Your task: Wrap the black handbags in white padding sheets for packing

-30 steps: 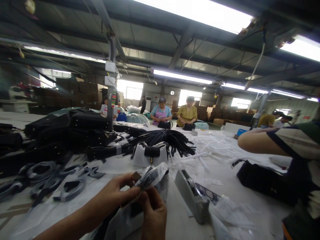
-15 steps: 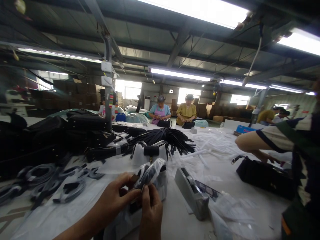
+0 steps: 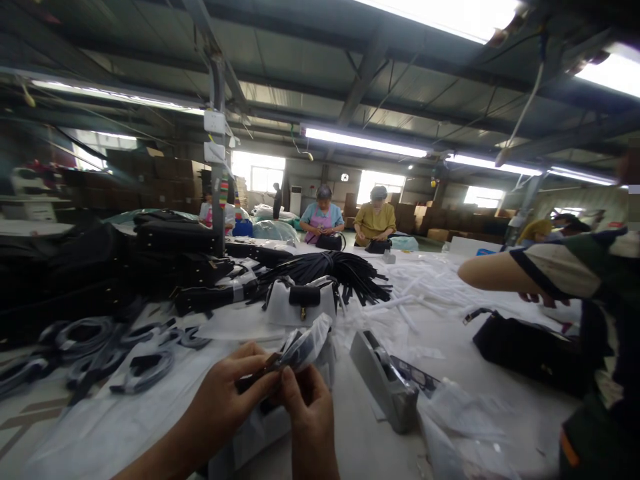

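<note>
Both of my hands are close together in front of me, low in the head view. My left hand (image 3: 241, 383) pinches the dark end of a bag strap (image 3: 301, 348) that is partly wrapped in clear plastic. With thumb and fingers, my right hand (image 3: 309, 400) grips the same wrapped strap from below. A white-wrapped handbag with a black flap (image 3: 304, 297) stands just beyond it. Below my hands, part of another pale-wrapped item shows, mostly hidden. To the right is a grey tape dispenser (image 3: 384, 380).
Coiled straps (image 3: 143, 370) lie at left, before piled black bags (image 3: 165, 260). A bundle of black strips (image 3: 330, 270) and white strips (image 3: 425, 283) spread behind. At right, a co-worker's arm (image 3: 505, 270) reaches over a black bag (image 3: 525, 353). Plastic sleeves (image 3: 465, 420) lie nearby.
My right hand has shifted slightly right, its thumb now higher against the wrapped strap. The strap tilts a little flatter. The co-worker's hand at right has lifted off the black bag.
</note>
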Demonstrator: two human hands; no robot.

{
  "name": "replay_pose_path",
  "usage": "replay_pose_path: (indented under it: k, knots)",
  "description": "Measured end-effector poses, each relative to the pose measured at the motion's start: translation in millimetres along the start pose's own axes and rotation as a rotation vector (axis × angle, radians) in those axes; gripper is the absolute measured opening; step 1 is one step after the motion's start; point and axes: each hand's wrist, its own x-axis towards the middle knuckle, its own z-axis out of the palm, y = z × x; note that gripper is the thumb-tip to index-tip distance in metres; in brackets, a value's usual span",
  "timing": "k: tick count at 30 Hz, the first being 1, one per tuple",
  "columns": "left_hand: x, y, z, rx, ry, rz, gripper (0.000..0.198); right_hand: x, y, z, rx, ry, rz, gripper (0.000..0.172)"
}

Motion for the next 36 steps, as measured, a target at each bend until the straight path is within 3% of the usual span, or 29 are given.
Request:
replay_pose_path:
  k: [4,8,10,15,23,27,31,36]
  knots:
    - [-3,-3,3.5,-0.082,-0.037,-0.001,0.025,-2,4,2,0.069,0.046,-0.031,0.042]
    - [-5,-9,8.3,-0.047,0.089,-0.002,0.026,0,16,1,0.093,0.057,-0.032,0.04]
    - [-6,-7,9.9,-0.073,0.142,-0.073,0.028,1,20,-1,0.094,0.061,-0.035,0.038]
    - [-6,7,11.1,-0.217,0.127,-0.297,0.034,-3,15,-2,0.094,0.043,-0.028,0.037]
    - [-3,8,13.8,-0.344,0.136,-0.395,0.034,-9,8,-8,0.089,0.024,0.026,0.038]
    - [0,10,15.9,-0.241,0.122,-0.404,0.029,-6,11,-11,0.099,0.027,0.038,0.039]
    - [-5,10,24.2,0.069,0.246,-0.309,0.021,-5,12,-9,0.15,0.051,0.064,0.043]
    - [-17,-1,38.8,0.381,0.441,0.073,0.014,-6,9,-8,0.206,0.017,0.135,0.037]
